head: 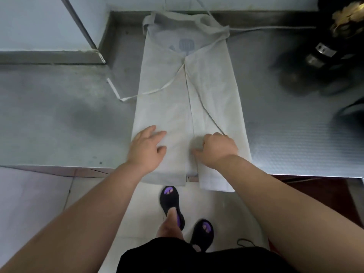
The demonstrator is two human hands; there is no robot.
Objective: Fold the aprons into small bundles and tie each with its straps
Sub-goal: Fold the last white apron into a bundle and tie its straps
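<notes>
apron [167,91]: flat on counter [59,115], running 12 to 6, both sides folded in to a centre seam. Hem hangs off the edge at 6.
left hand [146,148]: open, palm down on the left panel, at 7.
right hand [217,148]: fingers curled, knuckles up, on the right panel at 5. I can't tell if it pinches cloth, strap or nothing.
left strap [157,89]: loops out to 9 onto the counter.
right strap [206,113]: runs down the right panel to the right hand.
far strap [275,28]: trails toward the dark gear [319,62] at 2.
risk 1: if I lift both hands, the hanging hem could drag the cloth off.
risk 2: straps rolled inside the fold would leave nothing to tie.
risk 3: far strap could snag the gear when pulled.
</notes>
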